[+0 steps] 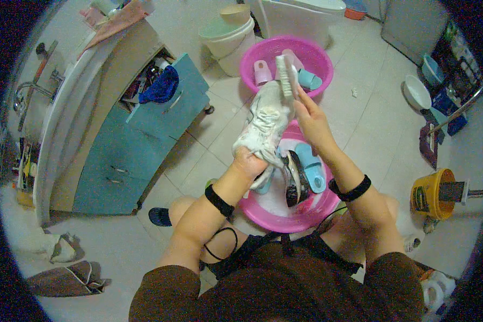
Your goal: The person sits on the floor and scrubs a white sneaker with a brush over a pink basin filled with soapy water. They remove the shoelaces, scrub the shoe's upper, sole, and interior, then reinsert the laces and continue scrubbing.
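My left hand [251, 164] is pushed into a wet-looking, wrinkled white shoe [265, 116] and holds it up; its fingers are hidden inside. In my right hand [313, 120] is a scrubbing brush [286, 76] with white bristles, held upright by the shoe's toe end. Below them stands a pink basin [261, 219] with white suds, a light blue slipper [314, 173] and a black and white shoe [296, 181]. Behind the shoe, a magenta basin [326, 60] holds a pink slipper [262, 72] and a teal slipper [309, 79].
A lidded white bucket [229, 48] stands beyond, near a toilet [302, 20]. At left is a blue-green cabinet [112, 161] with an open drawer [185, 80]. A yellow bucket [420, 197] and a white basin [416, 93] are at right. A black cord [236, 245] loops near my left knee.
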The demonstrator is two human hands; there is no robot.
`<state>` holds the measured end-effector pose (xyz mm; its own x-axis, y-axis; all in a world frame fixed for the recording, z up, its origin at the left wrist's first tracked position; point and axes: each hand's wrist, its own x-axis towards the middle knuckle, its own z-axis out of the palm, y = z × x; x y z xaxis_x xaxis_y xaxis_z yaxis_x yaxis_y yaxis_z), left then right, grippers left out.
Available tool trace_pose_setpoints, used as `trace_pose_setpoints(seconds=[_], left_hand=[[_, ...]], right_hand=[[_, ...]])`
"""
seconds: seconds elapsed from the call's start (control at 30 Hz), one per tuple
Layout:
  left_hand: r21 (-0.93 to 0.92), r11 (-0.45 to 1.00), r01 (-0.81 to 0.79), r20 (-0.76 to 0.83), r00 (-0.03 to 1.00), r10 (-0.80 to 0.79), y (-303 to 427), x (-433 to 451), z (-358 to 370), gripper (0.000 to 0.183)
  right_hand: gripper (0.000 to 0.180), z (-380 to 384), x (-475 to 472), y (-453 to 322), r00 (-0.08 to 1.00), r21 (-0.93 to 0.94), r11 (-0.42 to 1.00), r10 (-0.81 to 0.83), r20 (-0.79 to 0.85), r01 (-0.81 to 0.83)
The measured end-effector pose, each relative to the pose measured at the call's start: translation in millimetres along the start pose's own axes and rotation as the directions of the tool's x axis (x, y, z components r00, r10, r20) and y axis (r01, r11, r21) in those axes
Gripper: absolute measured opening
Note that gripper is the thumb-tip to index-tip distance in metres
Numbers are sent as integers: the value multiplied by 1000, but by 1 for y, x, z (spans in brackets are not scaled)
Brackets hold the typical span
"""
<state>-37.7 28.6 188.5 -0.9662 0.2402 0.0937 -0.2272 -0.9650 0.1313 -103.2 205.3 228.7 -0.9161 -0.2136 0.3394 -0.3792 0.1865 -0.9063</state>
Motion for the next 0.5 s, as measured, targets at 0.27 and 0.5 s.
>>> trace_pose_setpoints(seconds=[0.27,0.5], left_hand=[[139,990,-2,-242,970,36,17,12,6,42],[-457,873,-172,-228,971,72,-23,23,-4,43]], right_hand=[[58,7,-5,-32,971,10,974,223,81,-225],[54,8,22,-9,921,-79,924,380,90,-373]])
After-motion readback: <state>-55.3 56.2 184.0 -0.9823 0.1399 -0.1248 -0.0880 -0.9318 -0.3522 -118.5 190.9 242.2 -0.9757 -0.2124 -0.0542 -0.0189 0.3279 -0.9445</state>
